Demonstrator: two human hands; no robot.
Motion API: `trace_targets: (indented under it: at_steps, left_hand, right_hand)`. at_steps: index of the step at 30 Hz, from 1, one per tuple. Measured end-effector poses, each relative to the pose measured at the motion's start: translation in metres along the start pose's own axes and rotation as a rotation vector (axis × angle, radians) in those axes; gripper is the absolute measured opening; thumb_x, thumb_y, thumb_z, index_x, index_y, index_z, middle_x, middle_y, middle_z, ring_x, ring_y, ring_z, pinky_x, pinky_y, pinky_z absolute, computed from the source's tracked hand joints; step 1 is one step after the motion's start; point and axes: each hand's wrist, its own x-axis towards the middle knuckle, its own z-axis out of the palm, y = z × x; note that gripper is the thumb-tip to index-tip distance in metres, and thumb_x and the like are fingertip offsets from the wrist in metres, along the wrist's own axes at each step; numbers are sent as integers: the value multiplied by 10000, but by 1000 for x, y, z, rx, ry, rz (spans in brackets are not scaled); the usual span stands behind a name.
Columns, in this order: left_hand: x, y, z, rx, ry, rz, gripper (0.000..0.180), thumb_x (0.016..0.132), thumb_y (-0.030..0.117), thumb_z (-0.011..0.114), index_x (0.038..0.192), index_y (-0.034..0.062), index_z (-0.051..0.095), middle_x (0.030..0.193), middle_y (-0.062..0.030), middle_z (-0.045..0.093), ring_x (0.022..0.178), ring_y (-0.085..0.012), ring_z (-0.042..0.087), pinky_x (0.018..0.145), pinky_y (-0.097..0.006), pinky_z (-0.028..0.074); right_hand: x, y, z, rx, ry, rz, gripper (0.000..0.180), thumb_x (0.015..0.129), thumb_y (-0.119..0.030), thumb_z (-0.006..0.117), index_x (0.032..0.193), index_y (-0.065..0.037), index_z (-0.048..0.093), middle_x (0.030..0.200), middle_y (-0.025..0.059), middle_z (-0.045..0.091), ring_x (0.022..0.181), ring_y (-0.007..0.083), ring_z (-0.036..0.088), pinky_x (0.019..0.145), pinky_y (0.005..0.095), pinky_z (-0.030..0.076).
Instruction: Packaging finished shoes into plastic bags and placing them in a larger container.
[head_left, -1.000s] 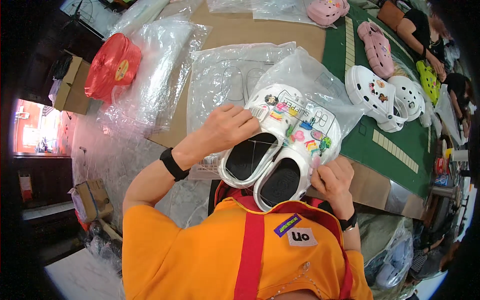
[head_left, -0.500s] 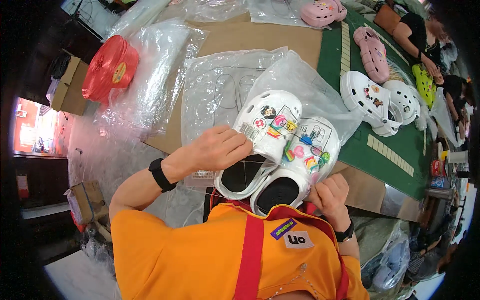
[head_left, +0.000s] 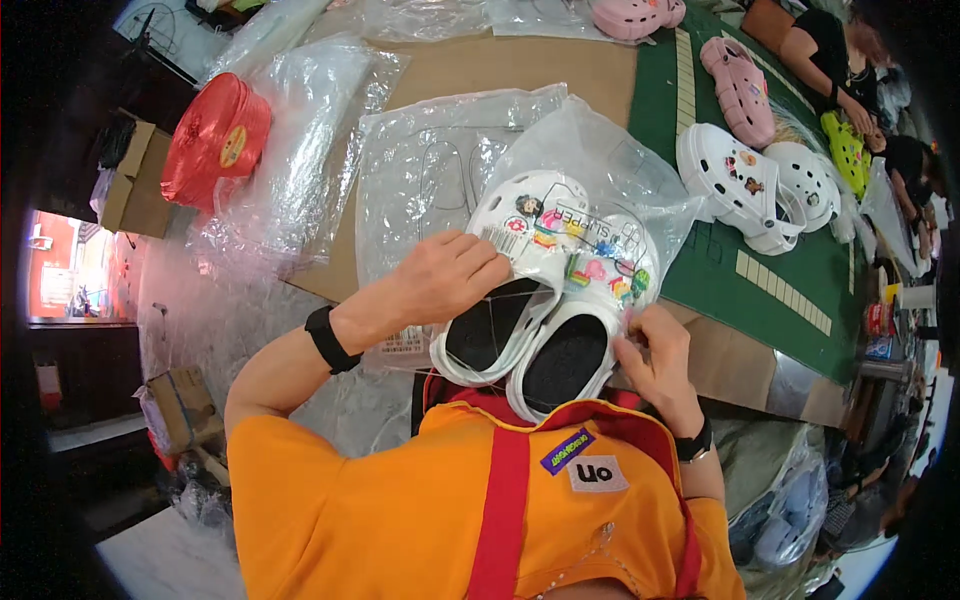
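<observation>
A pair of white clogs [head_left: 565, 365] with colourful charms points away from me, toes inside a clear plastic bag [head_left: 610, 150] with dark print. The heels and black insoles stick out of its mouth, close to my chest. My left hand [head_left: 445, 280] is closed on the bag's edge beside the left clog's upper. At the right clog's side, my right hand [head_left: 655, 360] pinches the other edge of the bag between thumb and fingers. Beneath the bag being held lies another flat clear bag [head_left: 400, 180] with printed outlines.
A stack of clear bags [head_left: 300, 130] and a red tape roll [head_left: 215, 140] lie left on the cardboard-covered table [head_left: 560, 65]. On the green mat [head_left: 780, 340] are white clogs [head_left: 735, 185] and a pink clog [head_left: 738, 90]. Another person's hand [head_left: 855, 115] is at far right.
The clogs' toes sit deeper in the bag, whose printed side now lies flatter across both uppers. My right hand has shifted slightly up, its fingers less curled. My left hand stays at the bag's edge.
</observation>
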Motion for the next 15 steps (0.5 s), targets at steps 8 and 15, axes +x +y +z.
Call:
trace_targets:
  at_steps: [8,15]
  left_hand:
    - [-2,1,1,-65,105,27,126,711,128,560,811,72,510,690,-36,487,628,-179,528,571,-285,416]
    - [-5,-2,-4,-20,13,34,147,725,123,558,860,73,529,712,-36,501,639,-174,528,581,-281,413]
  right_hand:
    - [-1,-21,12,89,22,398,362,641,-227,775,777,-24,508,683,91,505,589,205,492,541,317,415]
    - [2,-14,24,122,117,407,375,636,-196,783,842,-32,516,704,64,526,610,169,484,563,287,428]
